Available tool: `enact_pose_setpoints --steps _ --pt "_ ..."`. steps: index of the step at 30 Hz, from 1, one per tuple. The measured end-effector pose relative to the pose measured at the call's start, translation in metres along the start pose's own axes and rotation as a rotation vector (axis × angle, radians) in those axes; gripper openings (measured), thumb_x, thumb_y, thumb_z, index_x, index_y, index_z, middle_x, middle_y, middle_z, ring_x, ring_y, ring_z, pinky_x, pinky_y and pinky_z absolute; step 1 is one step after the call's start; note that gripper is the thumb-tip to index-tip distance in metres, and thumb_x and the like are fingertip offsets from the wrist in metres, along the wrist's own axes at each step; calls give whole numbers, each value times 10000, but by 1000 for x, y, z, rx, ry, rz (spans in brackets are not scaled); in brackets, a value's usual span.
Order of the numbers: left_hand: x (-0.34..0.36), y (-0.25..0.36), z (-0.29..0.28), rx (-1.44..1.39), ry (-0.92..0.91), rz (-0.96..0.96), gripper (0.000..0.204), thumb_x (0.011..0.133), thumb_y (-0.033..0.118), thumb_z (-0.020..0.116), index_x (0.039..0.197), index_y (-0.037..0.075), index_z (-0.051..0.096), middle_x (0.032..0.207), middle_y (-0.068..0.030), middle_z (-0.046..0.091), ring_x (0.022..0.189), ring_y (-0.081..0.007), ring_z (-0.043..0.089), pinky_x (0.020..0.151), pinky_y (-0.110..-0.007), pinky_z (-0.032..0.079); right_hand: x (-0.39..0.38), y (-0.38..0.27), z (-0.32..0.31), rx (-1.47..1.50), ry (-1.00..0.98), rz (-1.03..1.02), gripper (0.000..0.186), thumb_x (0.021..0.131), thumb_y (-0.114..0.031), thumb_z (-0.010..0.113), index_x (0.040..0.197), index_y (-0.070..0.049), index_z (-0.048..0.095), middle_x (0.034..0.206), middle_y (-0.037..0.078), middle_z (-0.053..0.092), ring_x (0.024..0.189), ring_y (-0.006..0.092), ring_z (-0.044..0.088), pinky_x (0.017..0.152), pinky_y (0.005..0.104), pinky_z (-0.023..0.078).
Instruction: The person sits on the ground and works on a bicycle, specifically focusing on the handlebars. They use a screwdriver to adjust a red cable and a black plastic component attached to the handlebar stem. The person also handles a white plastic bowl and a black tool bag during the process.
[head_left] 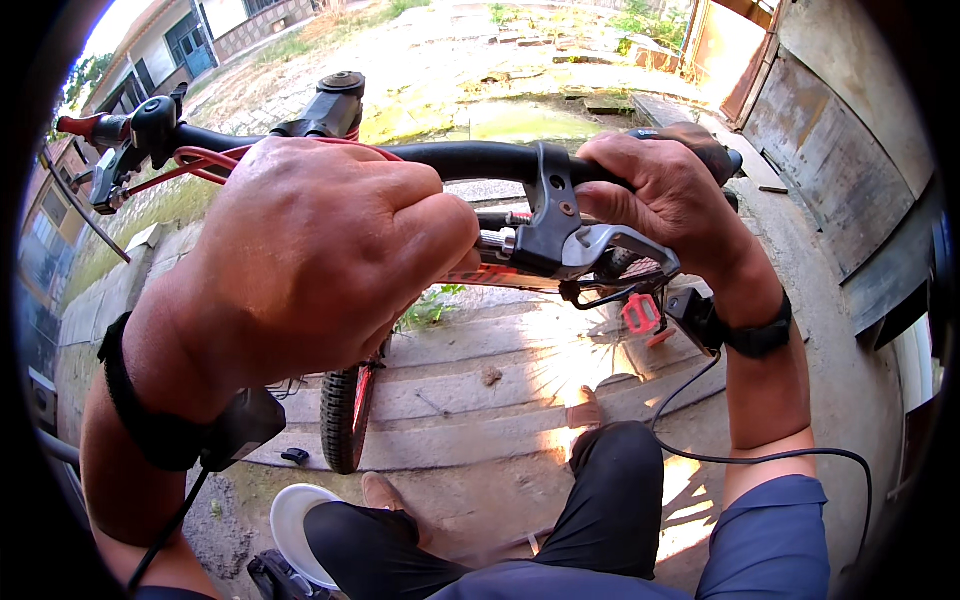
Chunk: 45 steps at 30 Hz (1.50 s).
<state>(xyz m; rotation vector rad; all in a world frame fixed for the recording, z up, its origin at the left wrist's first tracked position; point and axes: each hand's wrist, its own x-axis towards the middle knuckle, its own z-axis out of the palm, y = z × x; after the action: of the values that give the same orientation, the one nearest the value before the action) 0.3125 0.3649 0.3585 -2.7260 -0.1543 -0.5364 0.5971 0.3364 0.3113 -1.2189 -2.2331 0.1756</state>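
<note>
A black bicycle handlebar point(465, 160) runs across the view in front of me. My right hand point(665, 185) is wrapped round its right end, thumb beside the brake lever's clamp. The brake lever point(625, 240), grey with a black bracket, hangs below the bar near that hand. My left hand point(330, 250) is closed, fingers curled against the end of the lever's silver cable adjuster point(498, 240); what they pinch is hidden behind the hand. Red cables point(205, 165) loop out beyond my left knuckles. The handlebar stem point(335, 100) is partly covered by that hand.
Below the bar are a knobbly tyre point(343, 420) and a red pedal point(640, 313). A white bucket point(295, 520) stands by my left leg, near a small black part point(294, 456) on the paving. A black cord point(780, 459) trails from my right wrist. Metal panels point(830, 150) line the right.
</note>
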Motion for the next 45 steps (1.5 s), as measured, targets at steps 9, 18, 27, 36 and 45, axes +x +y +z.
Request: enact_pose_setpoints --steps 9,18,27,36,45 --pt "-1 6 -1 166 21 -19 199 778 101 723 898 58 571 710 -65 554 651 -254 604 590 -381 488 6 7 0 -42 -27 42 383 945 -380 619 934 2 606 756 40 495 722 138 477 654 281 404" --pt "-9 8 -2 176 107 -53 191 768 76 716 882 56 563 753 -90 602 697 -273 631 627 -381 520 4 13 2 70 -15 41 368 937 -355 637 945 12 605 763 27 501 729 111 482 668 265 415" --pt "-5 10 4 217 123 -117 178 760 59 714 854 57 562 764 -83 615 708 -278 643 618 -372 524 8 13 1 -3 -22 27 355 942 -350 633 954 3 604 765 22 491 733 107 460 671 265 409" --pt "-22 40 3 182 398 -101 261 810 -35 652 1060 25 603 985 -138 617 903 -310 630 773 -392 516 7 19 4 28 47 3 462 921 -461 616 847 -13 526 707 103 409 673 211 360 622 332 382" --pt "-102 132 84 -231 328 -525 231 757 16 683 979 53 630 901 -81 618 787 -261 610 704 -374 491 12 24 8 76 50 -20 526 902 -515 622 811 -9 512 680 120 375 651 212 338 621 333 381"
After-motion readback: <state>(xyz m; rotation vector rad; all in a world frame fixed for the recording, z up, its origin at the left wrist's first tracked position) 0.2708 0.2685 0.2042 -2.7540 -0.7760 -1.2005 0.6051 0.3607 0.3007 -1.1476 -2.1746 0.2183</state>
